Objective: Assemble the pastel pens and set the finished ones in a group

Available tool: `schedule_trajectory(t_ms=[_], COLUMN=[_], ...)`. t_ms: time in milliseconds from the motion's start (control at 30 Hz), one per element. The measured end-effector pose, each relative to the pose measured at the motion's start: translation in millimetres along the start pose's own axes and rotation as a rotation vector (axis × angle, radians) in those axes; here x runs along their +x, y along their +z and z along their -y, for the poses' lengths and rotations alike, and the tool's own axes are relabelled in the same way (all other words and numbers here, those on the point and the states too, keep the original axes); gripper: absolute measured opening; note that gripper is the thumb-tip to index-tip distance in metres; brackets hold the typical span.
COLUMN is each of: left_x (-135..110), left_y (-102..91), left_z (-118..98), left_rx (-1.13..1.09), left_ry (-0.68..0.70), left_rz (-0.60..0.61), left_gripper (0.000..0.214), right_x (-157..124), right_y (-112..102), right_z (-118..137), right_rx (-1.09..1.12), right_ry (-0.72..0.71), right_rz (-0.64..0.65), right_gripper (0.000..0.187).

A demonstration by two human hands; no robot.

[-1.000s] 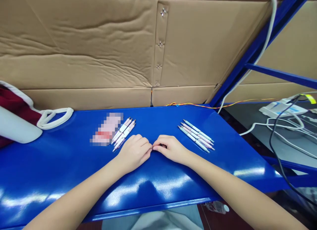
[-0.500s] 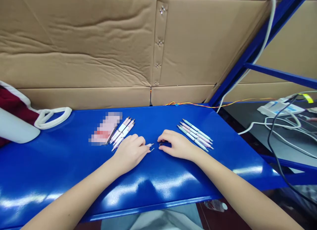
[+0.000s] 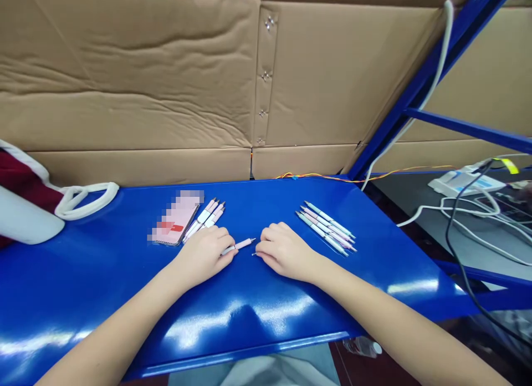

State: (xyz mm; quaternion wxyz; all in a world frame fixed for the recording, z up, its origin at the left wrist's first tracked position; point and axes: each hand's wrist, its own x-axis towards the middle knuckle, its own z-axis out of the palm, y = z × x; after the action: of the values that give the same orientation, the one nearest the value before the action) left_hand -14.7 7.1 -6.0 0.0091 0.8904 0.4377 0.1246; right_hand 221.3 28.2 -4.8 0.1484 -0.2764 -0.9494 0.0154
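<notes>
Gripping a pink pen (image 3: 245, 244) at the centre of the frame, the left hand (image 3: 205, 254) has its thumb and fingers closed around the pen's rear part, the barrel pointing to the right with its tip free. Just right of it, the right hand (image 3: 285, 252) has its fingertips pinched together on a slim piece (image 3: 254, 254); only a small end shows, and the fingers hide the rest. Left of centre, a cluster of pens (image 3: 203, 217) lies slanted, partly covered by the left hand, beside a pink flat case (image 3: 183, 217) that is partly blurred. Right of centre, near the right hand but apart from it, a row of pale green and pink pens (image 3: 327, 227) lies slanted on the blue table (image 3: 124, 280). Cardboard (image 3: 145, 70) fills the upper part of the frame.
</notes>
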Motion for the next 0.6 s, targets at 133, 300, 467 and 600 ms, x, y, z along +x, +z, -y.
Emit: schedule_trajectory(t_ms=[133,300,467,600], left_x=[-0.6,-1.1,-1.1,-1.0], left_y=[-3.4,-6.3,-9.1,-10.3], left_z=[1.0,-1.9,-4.5,-5.3], left_rx=[-0.039,-0.024,-0.029,-0.041], left_ry=[-0.042,-0.03,-0.01,0.0], left_rz=[-0.028,-0.034,-0.042,-0.041], left_gripper=[0.022,0.022,0.019,0.018], right_x=[-2.6,-3.6,-2.7,-2.8], right_y=[-8.7,-10.5,-7.6,-4.7], right_z=[-10.3,-13.2,-12.3,-14.4], right_rx=[0.095,0.101,0.072,0.079], right_ry=[0.086,0.103,0.074,0.066], right_rz=[-0.158,-0.251,-0.286,-0.282], right_gripper=[0.016,0.015,0.014,0.012])
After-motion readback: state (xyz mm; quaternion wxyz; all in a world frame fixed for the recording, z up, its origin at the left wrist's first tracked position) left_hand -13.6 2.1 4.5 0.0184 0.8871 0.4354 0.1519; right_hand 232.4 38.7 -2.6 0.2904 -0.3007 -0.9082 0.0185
